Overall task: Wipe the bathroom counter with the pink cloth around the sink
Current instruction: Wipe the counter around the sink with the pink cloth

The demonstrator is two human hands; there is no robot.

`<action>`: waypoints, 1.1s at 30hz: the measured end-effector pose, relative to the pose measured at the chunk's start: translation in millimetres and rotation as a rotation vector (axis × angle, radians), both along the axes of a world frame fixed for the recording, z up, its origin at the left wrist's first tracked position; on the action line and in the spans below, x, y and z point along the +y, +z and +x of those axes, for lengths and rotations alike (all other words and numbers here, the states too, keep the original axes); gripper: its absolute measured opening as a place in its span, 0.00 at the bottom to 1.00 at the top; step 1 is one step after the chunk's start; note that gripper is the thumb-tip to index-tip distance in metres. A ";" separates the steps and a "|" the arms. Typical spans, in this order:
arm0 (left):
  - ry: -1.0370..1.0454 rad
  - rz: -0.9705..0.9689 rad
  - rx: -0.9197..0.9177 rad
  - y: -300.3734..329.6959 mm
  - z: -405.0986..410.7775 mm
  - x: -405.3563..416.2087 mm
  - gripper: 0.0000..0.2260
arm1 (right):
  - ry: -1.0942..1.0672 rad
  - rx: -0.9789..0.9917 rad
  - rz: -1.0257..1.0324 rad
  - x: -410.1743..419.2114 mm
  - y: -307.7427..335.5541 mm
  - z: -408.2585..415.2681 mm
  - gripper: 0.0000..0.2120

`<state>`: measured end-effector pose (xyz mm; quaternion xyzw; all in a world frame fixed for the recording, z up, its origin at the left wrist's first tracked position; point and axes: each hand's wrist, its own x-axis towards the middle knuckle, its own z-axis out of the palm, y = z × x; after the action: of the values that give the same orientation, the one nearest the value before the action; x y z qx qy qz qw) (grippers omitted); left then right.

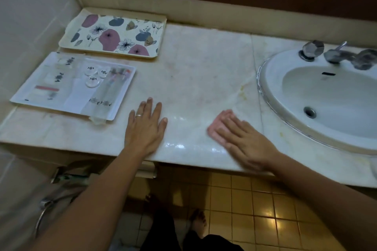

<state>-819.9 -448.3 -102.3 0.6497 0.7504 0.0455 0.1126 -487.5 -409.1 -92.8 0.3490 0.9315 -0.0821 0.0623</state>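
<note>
The pale marble counter (200,71) runs from the left wall to the white oval sink (273,71) at the right. A pink cloth (215,127) lies flat on the counter near its front edge, left of the sink. My right hand (244,140) presses flat on top of the cloth, fingers spread, and looks blurred; only the cloth's left part shows past the fingers. My left hand (145,128) rests flat on the counter to the left, fingers apart, a ring on one finger, holding nothing. The counter surface between the hands shines wet.
A floral tray (81,18) stands at the back left corner. In front of it a white tray (20,99) holds small wrapped toiletries and round caps. Chrome tap and handles (334,54) sit behind the sink. Yellow floor tiles and bare feet show below the counter edge.
</note>
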 end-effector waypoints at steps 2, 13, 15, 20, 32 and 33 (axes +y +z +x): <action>0.016 0.012 0.000 -1.4 4.0 -2.3 0.27 | -0.172 -0.011 0.068 25.3 -4.1 -4.6 0.25; 0.044 0.018 0.038 -6.3 6.8 -2.6 0.27 | 0.079 0.001 0.077 -19.3 -6.1 35.8 0.26; 0.046 0.020 0.034 -6.6 7.1 -2.3 0.27 | -0.048 -0.039 0.106 8.7 -2.9 57.5 0.26; 0.038 0.023 0.055 -2.3 8.8 0.9 0.27 | -0.454 0.111 0.057 27.4 -9.5 -46.0 0.29; 0.004 0.009 0.019 -3.7 29.6 49.9 0.32 | -0.536 0.109 0.192 83.3 -13.5 -18.0 0.26; 0.007 0.010 0.017 -4.3 30.6 51.6 0.32 | -0.609 0.148 0.158 88.3 -13.1 -45.4 0.26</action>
<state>-789.3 -396.6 -106.6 0.6479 0.7535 0.0443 0.1030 -532.9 -320.9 -105.9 0.6084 0.7898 -0.0496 -0.0603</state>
